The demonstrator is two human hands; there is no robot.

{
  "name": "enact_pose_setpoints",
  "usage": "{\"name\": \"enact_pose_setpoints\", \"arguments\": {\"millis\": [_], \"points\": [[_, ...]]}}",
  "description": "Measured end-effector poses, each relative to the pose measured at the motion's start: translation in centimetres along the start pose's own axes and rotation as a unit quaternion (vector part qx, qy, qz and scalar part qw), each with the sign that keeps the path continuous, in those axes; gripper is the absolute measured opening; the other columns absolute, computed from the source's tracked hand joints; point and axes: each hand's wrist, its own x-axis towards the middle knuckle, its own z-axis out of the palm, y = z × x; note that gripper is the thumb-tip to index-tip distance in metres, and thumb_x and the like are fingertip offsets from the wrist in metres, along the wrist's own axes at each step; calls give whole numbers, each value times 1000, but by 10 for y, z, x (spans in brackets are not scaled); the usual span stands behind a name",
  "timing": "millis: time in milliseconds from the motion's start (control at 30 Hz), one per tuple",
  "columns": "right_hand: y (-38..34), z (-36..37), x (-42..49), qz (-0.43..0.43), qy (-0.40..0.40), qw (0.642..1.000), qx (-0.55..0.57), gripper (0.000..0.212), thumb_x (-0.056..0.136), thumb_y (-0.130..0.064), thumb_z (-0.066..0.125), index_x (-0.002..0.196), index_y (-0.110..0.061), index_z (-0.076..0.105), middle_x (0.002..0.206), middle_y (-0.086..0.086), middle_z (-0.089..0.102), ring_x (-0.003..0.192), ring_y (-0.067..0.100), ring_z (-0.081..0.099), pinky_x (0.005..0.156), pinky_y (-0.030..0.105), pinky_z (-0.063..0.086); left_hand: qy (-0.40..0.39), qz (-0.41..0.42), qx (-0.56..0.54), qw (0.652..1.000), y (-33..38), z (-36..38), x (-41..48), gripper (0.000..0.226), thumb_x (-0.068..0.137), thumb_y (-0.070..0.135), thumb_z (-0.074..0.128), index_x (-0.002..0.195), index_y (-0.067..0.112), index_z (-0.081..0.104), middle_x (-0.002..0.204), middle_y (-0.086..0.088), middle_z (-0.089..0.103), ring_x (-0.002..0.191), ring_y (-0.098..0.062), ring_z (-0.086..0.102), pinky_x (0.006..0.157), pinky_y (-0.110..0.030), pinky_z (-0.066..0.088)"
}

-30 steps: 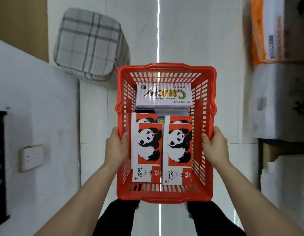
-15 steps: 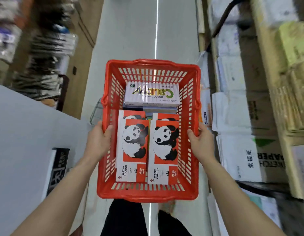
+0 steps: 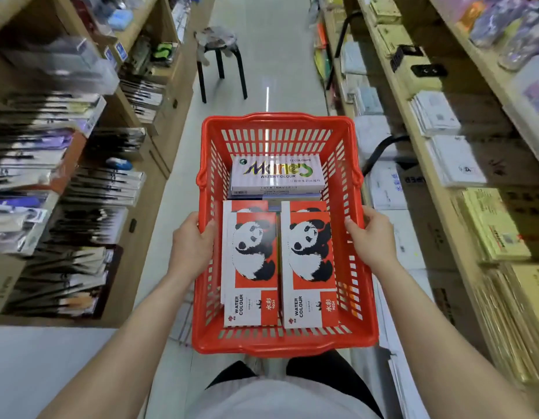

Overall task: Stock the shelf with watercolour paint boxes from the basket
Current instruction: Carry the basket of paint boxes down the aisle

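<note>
I hold a red plastic basket (image 3: 280, 343) out in front of me. My left hand (image 3: 191, 243) grips its left rim and my right hand (image 3: 372, 237) grips its right rim. Inside lie two stacks of red-and-white panda watercolour boxes side by side, the left stack (image 3: 250, 267) and the right stack (image 3: 309, 267). Beyond them, at the basket's far end, a pale Marie's watercolour box (image 3: 277, 173) rests on top of other boxes.
I stand in a narrow shop aisle. Wooden shelves (image 3: 132, 182) of brushes and stationery run along the left; shelves (image 3: 437, 182) of paper pads and packets run along the right. A black stool (image 3: 221, 58) stands ahead in the aisle. A white counter top (image 3: 35, 373) is at lower left.
My view has swung up from the floor to the aisle, bringing both shelf rows and the stool into sight. Both hands keep the same grip on the basket rims.
</note>
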Motion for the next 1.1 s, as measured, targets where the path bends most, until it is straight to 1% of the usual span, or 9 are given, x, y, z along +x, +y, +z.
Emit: {"name": "enact_pose_setpoints", "arguments": {"millis": [167, 300, 433, 533, 633, 767, 900, 1000, 1100], "points": [[-39, 21, 129, -10, -2, 1000, 13, 24, 98, -20, 66, 121, -21, 73, 96, -9, 78, 82, 6, 75, 77, 36, 62, 5, 1, -10, 1000, 48, 13, 124, 24, 101, 37, 54, 113, 19, 65, 103, 0, 75, 85, -14, 73, 73, -34, 58], [-56, 45, 250, -19, -13, 999, 30, 24, 98, -23, 67, 122, -22, 71, 90, -19, 74, 70, -10, 72, 59, 20, 55, 11, -1, -9, 1000, 84, 37, 231, 24, 100, 44, 54, 114, 26, 62, 102, 4, 76, 82, -14, 75, 75, -39, 62], [-90, 59, 384, -17, -51, 998, 25, 19, 100, -35, 65, 119, -32, 65, 86, -19, 74, 67, 2, 76, 58, 25, 57, 44, -19, 3, 999, 131, 64, 342, 12, 101, 41, 55, 107, 31, 60, 98, 7, 76, 82, -14, 75, 76, -40, 62], [-121, 65, 454, -28, -72, 997, 26, 12, 101, -38, 63, 112, -39, 60, 85, -20, 74, 67, -6, 74, 53, 19, 52, 59, -24, 5, 998, 161, 72, 399, 8, 102, 37, 56, 104, 31, 61, 93, 11, 75, 78, -11, 74, 71, -36, 61], [-155, 78, 542, -33, -80, 996, 23, 15, 101, -34, 64, 116, -33, 64, 91, -17, 76, 70, 5, 77, 59, 24, 57, 77, -30, 2, 997, 190, 81, 476, 6, 102, 33, 57, 103, 30, 62, 88, 16, 73, 75, -5, 71, 59, -26, 52], [-195, 111, 658, -45, -86, 995, 25, 17, 100, -28, 66, 117, -29, 67, 91, -14, 77, 70, 5, 77, 59, 23, 60, 90, -31, 2, 995, 217, 91, 591, 6, 101, 31, 58, 99, 32, 64, 84, 17, 72, 76, -5, 71, 61, -27, 53], [-230, 160, 772, -47, -83, 995, 8, 19, 99, -21, 67, 117, -19, 72, 99, 0, 80, 80, 17, 78, 79, 45, 65, 89, -33, -11, 995, 227, 103, 718, 6, 101, 32, 58, 96, 34, 62, 85, 15, 72, 77, -7, 72, 63, -29, 55], [-268, 197, 854, -54, -69, 996, -21, 18, 96, -18, 69, 113, -15, 75, 93, 3, 80, 76, 17, 76, 71, 34, 60, 81, -44, -26, 995, 237, 104, 817, 7, 101, 34, 58, 95, 35, 62, 82, 16, 73, 70, -5, 72, 59, -27, 54], [-312, 230, 930, -48, -68, 996, -38, 19, 95, -15, 69, 112, -11, 77, 94, 8, 81, 80, 25, 77, 76, 39, 61, 81, -48, -20, 995, 254, 96, 909, 7, 101, 35, 58, 95, 36, 61, 75, 22, 69, 61, 8, 68, 49, -17, 44]]}}
